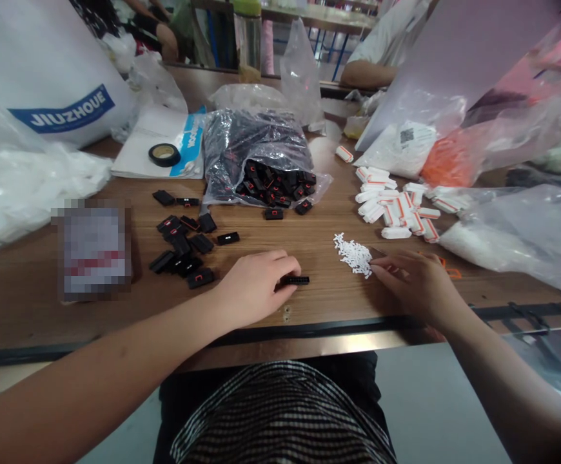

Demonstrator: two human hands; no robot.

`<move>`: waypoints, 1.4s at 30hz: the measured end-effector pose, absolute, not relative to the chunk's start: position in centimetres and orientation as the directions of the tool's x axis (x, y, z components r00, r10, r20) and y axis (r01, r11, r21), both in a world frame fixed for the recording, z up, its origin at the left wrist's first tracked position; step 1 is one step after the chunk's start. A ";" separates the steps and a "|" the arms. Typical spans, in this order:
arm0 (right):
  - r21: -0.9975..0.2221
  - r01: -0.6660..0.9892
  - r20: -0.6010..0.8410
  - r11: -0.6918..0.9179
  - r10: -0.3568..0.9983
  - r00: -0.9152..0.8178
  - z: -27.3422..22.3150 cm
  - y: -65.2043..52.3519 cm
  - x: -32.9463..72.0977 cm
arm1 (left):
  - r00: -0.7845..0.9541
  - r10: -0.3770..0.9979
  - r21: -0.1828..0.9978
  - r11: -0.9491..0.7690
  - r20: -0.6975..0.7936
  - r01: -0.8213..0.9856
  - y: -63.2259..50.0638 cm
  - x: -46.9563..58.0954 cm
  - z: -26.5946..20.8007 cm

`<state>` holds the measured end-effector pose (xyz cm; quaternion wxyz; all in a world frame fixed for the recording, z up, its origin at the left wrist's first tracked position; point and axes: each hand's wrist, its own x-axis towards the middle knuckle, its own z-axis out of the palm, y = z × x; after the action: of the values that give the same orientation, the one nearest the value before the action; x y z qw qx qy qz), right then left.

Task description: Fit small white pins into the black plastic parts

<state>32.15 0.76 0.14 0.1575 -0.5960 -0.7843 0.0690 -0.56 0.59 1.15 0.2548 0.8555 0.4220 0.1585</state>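
Observation:
My left hand [265, 283] is closed on a black plastic connector housing [298, 280], whose row of small holes faces toward me. To the right, my right hand [411, 277] has its fingertips at the edge of a small pile of tiny white plastic pins [355, 256]. Thumb and forefinger are close together there; whether a pin sits between them is too small to make out. Left of my left hand lies a loose group of black connectors [181, 241], some with red or white parts. Orange clips [452, 273] lie partly hidden behind my right hand.
An open plastic bag of black connectors [261, 148] stands at the back middle. White-and-orange connectors [396, 203] are heaped at the right, near bags of white and orange parts [452, 158]. Black tape [164, 154] rests on papers [135, 145]. A blurred-out box [97, 251] is at left.

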 end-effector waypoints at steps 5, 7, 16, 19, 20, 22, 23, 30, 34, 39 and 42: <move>-0.358 0.873 0.106 0.331 0.943 -0.314 0.5 1.3 32.6 | 0.581 0.810 0.580 -0.513 0.081 0.633 0.4 -0.3 0.9; -0.355 0.855 0.118 0.377 0.926 -0.359 0.7 1.5 32.8 | 0.572 0.817 0.575 -0.504 0.074 0.644 0.3 -0.3 0.9; -0.330 0.854 0.077 0.403 0.913 -0.401 1.6 1.6 33.8 | 0.544 0.837 0.539 -0.488 0.064 0.687 -0.1 0.0 0.9; -0.306 0.908 0.067 0.285 0.958 -0.278 1.5 0.9 33.8 | 0.546 0.835 0.537 -0.490 0.064 0.687 -0.1 0.1 1.0; -0.283 0.921 0.073 0.267 0.964 -0.257 1.4 0.8 33.6 | 0.549 0.834 0.536 -0.493 0.066 0.685 -0.1 0.1 1.0; -0.246 0.935 0.094 0.256 0.966 -0.240 1.4 0.5 33.3 | 0.550 0.832 0.532 -0.497 0.068 0.686 -0.2 0.1 1.0; -0.235 0.936 0.103 0.262 0.964 -0.244 1.4 0.4 33.1 | 0.548 0.834 0.530 -0.496 0.068 0.688 -0.2 0.0 1.0; -0.246 0.951 0.074 0.185 0.982 -0.172 1.2 0.5 33.2 | 0.543 0.839 0.541 -0.476 0.042 0.693 -0.1 -0.1 1.2; -0.296 0.951 0.009 0.093 0.996 -0.094 1.0 0.7 34.0 | 0.541 0.840 0.555 -0.473 0.049 0.684 -0.1 -0.1 1.3; -0.433 0.895 0.038 0.109 0.994 -0.103 2.3 0.0 31.1 | 0.536 0.842 0.598 -0.464 0.067 0.653 -0.2 0.0 1.0; -0.625 0.721 0.120 0.299 0.950 -0.290 3.1 -0.8 26.9 | 0.526 0.846 0.636 -0.452 0.084 0.625 -0.3 0.2 0.8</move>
<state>26.93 -0.82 3.06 0.2436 -0.5438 -0.7682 0.2342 0.17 -0.31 0.78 0.2771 0.8284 0.4441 0.1991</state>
